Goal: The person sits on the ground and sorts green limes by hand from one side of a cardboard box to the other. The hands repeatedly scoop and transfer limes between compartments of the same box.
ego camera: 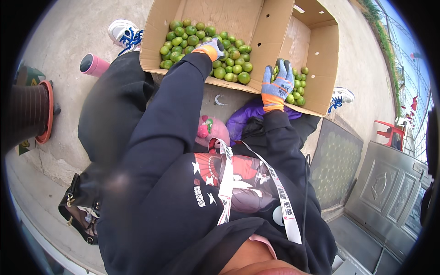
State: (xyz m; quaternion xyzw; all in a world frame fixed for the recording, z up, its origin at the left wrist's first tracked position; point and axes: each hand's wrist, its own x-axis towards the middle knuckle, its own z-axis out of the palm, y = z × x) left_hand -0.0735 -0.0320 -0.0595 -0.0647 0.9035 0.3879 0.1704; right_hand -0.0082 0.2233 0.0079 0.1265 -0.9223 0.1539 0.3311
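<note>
In front of me are two open cardboard sections side by side; whether they are one box or two I cannot tell. Many green citrus fruits [192, 40] cover the floor of the wider left section [220, 10]. My left hand [210, 48], in a grey-blue and orange work glove, reaches down among them with curled fingers; what lies under them is hidden. My right hand [279, 82], gloved alike, is palm down at the near edge of the narrower right section [296, 37], fingers extended and thumb apart. Smaller green fruits [299, 91] lie beside and partly beneath it.
A pink tumbler [94, 65] lies by my left leg. A black handbag [80, 209] sits at lower left, below a dark pot with an orange saucer [48, 111]. Between my legs are a pink round item [215, 129] and purple cloth [240, 118]. A metal door panel [381, 189] stands right, near a red chair [390, 134].
</note>
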